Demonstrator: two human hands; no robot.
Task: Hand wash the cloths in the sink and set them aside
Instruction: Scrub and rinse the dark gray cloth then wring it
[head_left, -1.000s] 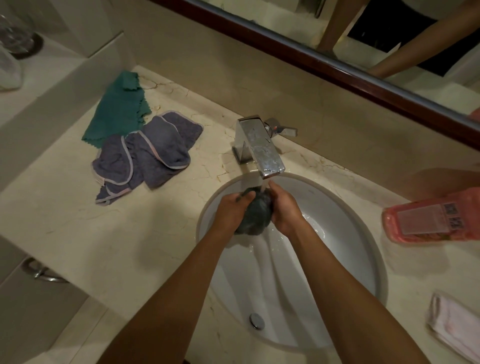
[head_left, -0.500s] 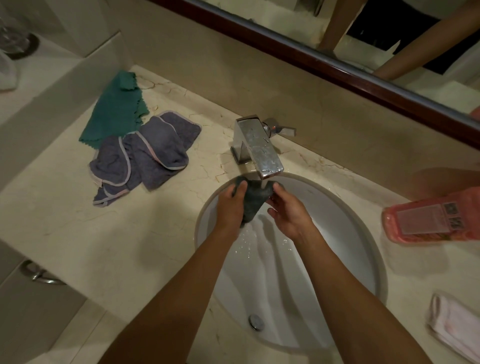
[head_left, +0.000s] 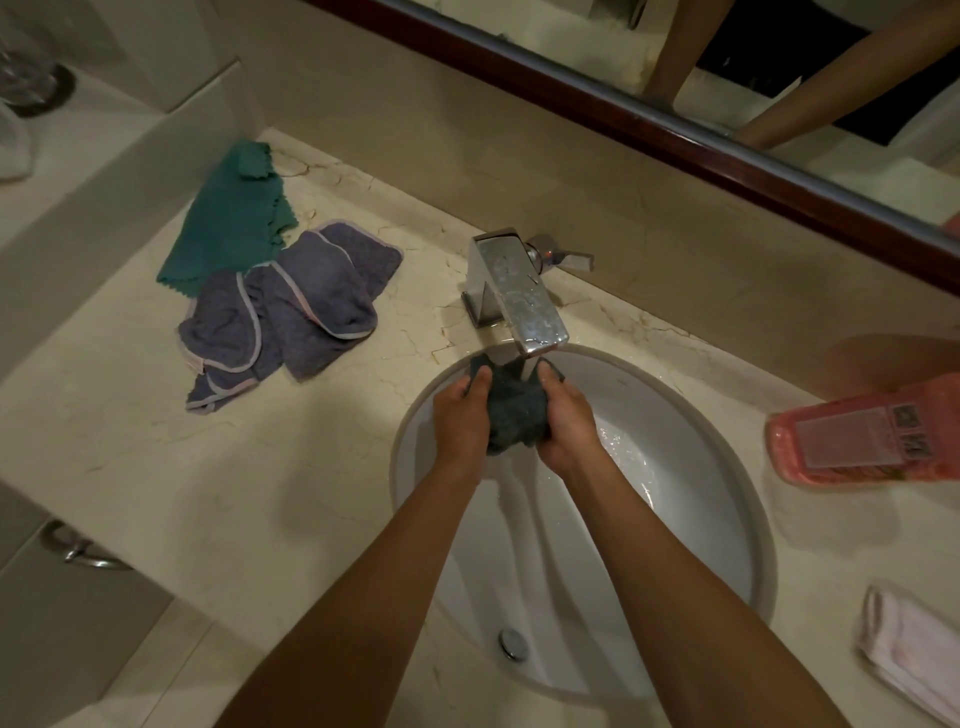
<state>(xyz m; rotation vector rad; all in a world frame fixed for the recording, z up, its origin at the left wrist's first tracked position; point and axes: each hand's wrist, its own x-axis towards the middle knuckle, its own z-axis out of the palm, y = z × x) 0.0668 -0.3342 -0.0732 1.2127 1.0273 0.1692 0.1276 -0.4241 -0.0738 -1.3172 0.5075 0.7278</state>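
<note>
Your left hand (head_left: 462, 421) and right hand (head_left: 566, 426) both grip the dark cloth (head_left: 514, 410), bunched between them, fingers curled round it from either side. You hold it over the sink (head_left: 727, 499), right under the tap (head_left: 519, 296). On the counter (head_left: 260, 467) to the left lie purple cloths (head_left: 291, 306) overlapping a green cloth (head_left: 228, 218). A pink bottle (head_left: 872, 431) lies on the right, a pale cloth (head_left: 909, 649) nearer you.

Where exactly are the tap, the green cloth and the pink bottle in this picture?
tap (head_left: 519, 296), head view, on the shiny top of the spout.
green cloth (head_left: 228, 218), head view, on the middle of the flat cloth.
pink bottle (head_left: 862, 436), head view, on its pale label.
</note>
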